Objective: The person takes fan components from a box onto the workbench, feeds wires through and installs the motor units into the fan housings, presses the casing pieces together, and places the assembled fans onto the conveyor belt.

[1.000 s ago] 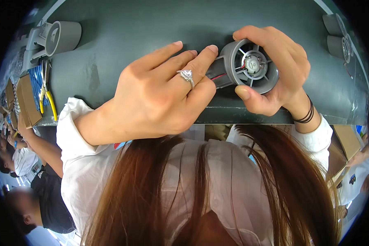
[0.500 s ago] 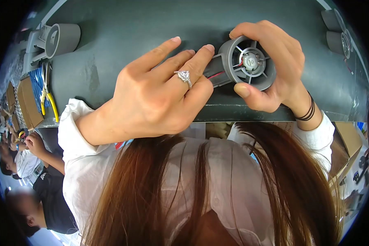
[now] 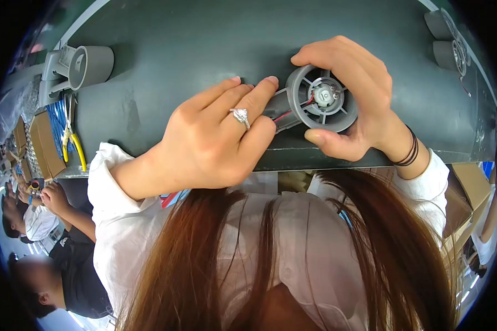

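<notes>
A grey plastic fan housing (image 3: 296, 105) lies near the table's front edge. Its round ring has spokes and a small silver motor (image 3: 326, 95) in the centre. Red wire (image 3: 283, 115) runs from the motor area into the handle-like part on the left. My right hand (image 3: 359, 94) curves around the ring, thumb at the bottom and fingers over the top. My left hand (image 3: 215, 129), wearing a ring, is closed over the handle part, which it mostly covers. What lies beneath its fingers is hidden.
Another grey housing (image 3: 98, 67) stands at the back left. Below it are yellow-handled pliers (image 3: 70, 140) and blue wires (image 3: 56, 118). More grey fan housings (image 3: 444, 55) sit at the far right. Other people (image 3: 74, 270) are at the left, beyond a cardboard box (image 3: 45, 144).
The view has shifted slightly. Both hands and the fan housing have moved a little left and closer to me. The grip looks the same.
</notes>
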